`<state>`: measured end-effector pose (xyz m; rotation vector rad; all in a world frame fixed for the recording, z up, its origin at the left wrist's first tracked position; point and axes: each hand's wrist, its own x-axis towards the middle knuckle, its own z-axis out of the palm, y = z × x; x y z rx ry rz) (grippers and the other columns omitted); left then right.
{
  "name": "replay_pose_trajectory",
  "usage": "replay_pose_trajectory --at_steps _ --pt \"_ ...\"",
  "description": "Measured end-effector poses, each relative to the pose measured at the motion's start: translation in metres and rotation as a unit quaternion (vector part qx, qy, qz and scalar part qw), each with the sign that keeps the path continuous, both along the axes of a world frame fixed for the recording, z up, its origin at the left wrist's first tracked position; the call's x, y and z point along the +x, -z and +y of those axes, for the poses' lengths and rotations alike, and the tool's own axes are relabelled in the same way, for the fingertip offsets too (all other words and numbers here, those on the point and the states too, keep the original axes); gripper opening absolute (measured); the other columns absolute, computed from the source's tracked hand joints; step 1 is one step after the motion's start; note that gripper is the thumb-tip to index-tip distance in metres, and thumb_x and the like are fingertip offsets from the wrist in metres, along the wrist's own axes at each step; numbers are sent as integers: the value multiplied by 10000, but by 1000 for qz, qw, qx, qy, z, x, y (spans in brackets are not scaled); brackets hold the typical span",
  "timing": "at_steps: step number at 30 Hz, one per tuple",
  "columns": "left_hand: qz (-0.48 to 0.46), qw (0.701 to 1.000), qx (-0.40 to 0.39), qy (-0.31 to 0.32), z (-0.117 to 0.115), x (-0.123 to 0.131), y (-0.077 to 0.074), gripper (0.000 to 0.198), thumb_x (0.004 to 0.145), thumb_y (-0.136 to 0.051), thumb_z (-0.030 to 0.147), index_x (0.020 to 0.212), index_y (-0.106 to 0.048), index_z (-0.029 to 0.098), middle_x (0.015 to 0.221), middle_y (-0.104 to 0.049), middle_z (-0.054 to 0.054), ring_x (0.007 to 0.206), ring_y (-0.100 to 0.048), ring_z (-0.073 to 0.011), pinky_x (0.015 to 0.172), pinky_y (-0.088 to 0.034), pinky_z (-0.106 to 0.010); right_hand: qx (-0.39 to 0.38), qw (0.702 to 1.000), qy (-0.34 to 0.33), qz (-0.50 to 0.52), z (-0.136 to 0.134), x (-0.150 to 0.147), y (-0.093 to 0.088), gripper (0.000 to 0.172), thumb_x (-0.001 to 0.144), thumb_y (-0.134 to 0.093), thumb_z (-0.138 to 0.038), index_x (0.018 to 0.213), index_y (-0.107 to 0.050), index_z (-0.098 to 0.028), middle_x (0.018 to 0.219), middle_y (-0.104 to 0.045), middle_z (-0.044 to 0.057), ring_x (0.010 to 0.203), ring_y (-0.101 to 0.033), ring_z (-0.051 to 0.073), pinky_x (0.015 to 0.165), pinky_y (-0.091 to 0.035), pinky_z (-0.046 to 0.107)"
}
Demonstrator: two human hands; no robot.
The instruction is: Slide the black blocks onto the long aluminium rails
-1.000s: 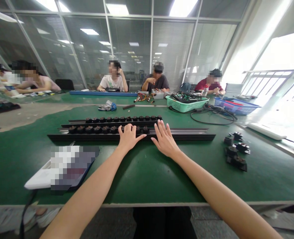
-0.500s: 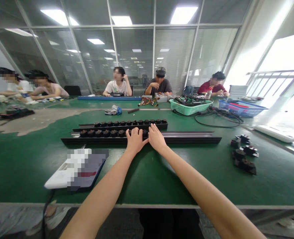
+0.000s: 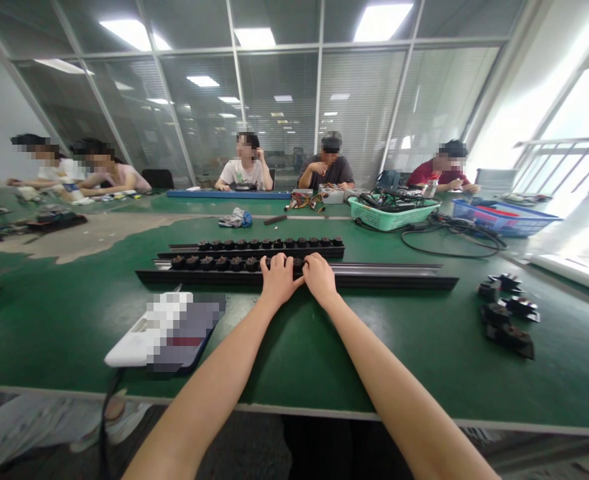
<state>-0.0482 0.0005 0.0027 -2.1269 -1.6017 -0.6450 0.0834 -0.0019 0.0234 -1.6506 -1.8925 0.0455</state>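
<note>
One head-worn camera only. It looks forward and slightly down from the seated person's position, along both forearms and across the green bench. The near bench edge sits close below; a glass partition closes the far view.

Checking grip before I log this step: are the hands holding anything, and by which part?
Both the left hand and right hand rest on the near black rail, fingers over the small black parts at the end of its row; whether they grip one cannot be told.
</note>
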Motion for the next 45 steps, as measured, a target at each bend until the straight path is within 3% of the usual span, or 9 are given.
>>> replay_pose_trajectory --at_steps 16,20,26,36,45 --pt "-12 1000 -16 -3 1 3 -1 499 954 -521 553 1259 -609 169 1313 -581 -187 1225 -532 -338 1188 -215 -588 -28 999 22 4 -1 0 -5 306 973 -415 -120 1042 -709 -173 1194 -668 101 1018 -634 190 820 -461 263" --pt "-13 1000 -20 -1 1 3 -2 508 949 -526 553 1263 -608 162 1322 -575 -197 1235 -524 -343 1190 -206 -595 -22 1000 17 8 0 1 -2 312 982 -405 -124 1079 -698 -174 1211 -653 110 1077 -605 201 826 -472 267" --pt "-1 1000 -17 -1 0 4 -3 513 957 -506 570 1257 -612 168 1307 -582 -187 1222 -531 -340 1187 -208 -588 29 999 -4 17 1 6 8 343 1007 -390 -143 1211 -665 -169 1398 -533 138 1179 -537 206 839 -506 275" --pt "-8 1000 -14 4 3 4 -1 500 943 -530 576 1251 -617 192 1307 -580 -182 1233 -528 -341 1189 -199 -594 54 996 -6 -72 -1 9 10 301 1009 -388 -128 1030 -683 -183 1197 -625 124 1170 -501 215 777 -524 265" --pt "-9 1000 -11 6 4 3 0 483 957 -514 562 1243 -612 186 1297 -587 -178 1230 -532 -330 1185 -201 -592 54 996 -6 -71 -1 10 9 314 1015 -374 -113 998 -680 -182 1167 -648 105 1147 -516 201 805 -507 259"
